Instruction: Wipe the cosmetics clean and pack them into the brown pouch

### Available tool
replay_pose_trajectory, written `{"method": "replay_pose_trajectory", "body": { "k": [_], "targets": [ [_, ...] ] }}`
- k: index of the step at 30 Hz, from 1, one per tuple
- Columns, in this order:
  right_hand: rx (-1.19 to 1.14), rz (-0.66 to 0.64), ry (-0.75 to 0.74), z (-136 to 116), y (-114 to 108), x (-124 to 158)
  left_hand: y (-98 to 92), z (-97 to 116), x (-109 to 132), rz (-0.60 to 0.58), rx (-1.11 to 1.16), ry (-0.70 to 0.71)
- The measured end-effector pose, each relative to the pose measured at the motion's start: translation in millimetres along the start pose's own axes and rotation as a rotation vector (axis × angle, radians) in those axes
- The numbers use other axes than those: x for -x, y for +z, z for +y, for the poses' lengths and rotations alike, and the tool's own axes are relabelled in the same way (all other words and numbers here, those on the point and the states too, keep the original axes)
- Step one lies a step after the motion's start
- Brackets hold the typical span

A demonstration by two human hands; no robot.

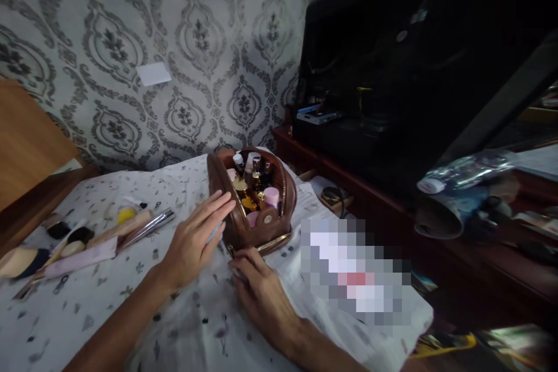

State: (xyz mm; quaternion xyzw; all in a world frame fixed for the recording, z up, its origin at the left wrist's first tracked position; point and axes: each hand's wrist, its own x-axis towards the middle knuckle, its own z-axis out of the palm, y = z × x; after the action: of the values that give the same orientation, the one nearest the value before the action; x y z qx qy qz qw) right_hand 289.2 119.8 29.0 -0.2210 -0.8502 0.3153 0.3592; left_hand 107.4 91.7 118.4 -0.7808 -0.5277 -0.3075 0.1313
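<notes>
A brown cosmetic bag [255,238] stands unzipped on the patterned cloth, filled with several small bottles and jars, among them a pink-capped jar [271,196] and a white-capped bottle [238,160]. My left hand [196,241] rests against the bag's left side, fingers stretched out and nothing gripped. At the bag's front lower corner, my right hand [264,296] has its fingers curled in, close to the end of a gold zipper [274,242]. What those fingertips pinch, if anything, is hidden.
Makeup items lie at left: a silver tube [148,226], a pink tube [81,258], a yellow round item [126,215] and a brush [21,261]. A blurred-out item [355,273] lies right of the bag. A clear plastic bottle [473,171] lies beside a large black screen [392,70].
</notes>
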Motion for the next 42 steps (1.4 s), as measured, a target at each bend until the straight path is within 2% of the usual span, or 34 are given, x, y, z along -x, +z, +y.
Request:
{"method": "replay_pose_trajectory", "body": {
  "k": [4,9,13,16,19,24,28,30,33,36,42],
  "targets": [
    [0.01,0.035,-0.046,4.0,1.3,-0.8,1.2,-2.5,20.6,-0.037,-0.012,-0.052],
    [0.067,0.058,-0.101,8.9,3.9,-1.4,-3.1,-16.5,72.3,-0.202,-0.07,-0.131],
    [0.138,-0.001,-0.17,8.7,5.3,-1.9,-12.8,-30.2,108.9,-0.294,-0.114,-0.171],
    [0.182,-0.076,-0.22,4.9,6.6,-7.0,-19.3,-39.4,124.8,-0.323,-0.132,-0.194],
    [0.146,-0.172,-0.234,-5.0,9.3,-19.4,-24.8,-49.8,132.5,-0.323,-0.189,-0.288],
    [0.036,-0.346,-0.186,-32.5,19.8,-48.5,-43.5,-76.0,136.7,-0.277,-0.378,-0.555],
    [-0.037,-0.414,-0.166,-47.9,41.6,-66.3,-65.7,-97.8,145.7,-0.258,-0.588,-0.872],
    [-0.082,-0.414,-0.147,-48.9,57.4,-70.0,-73.7,-105.0,153.4,-0.29,-0.635,-0.962],
    [-0.133,-0.395,-0.107,-43.2,80.2,-68.1,-79.8,-110.6,163.8,-0.375,-0.657,-1.027],
    [-0.171,-0.336,-0.084,-34.5,93.7,-61.4,-82.9,-112.7,168.3,-0.43,-0.664,-1.046],
    [-0.225,-0.312,-0.013,-28.3,92.8,-55.8,-91.6,-112.1,163.1,-0.421,-0.684,-1.107]
  ]
}}
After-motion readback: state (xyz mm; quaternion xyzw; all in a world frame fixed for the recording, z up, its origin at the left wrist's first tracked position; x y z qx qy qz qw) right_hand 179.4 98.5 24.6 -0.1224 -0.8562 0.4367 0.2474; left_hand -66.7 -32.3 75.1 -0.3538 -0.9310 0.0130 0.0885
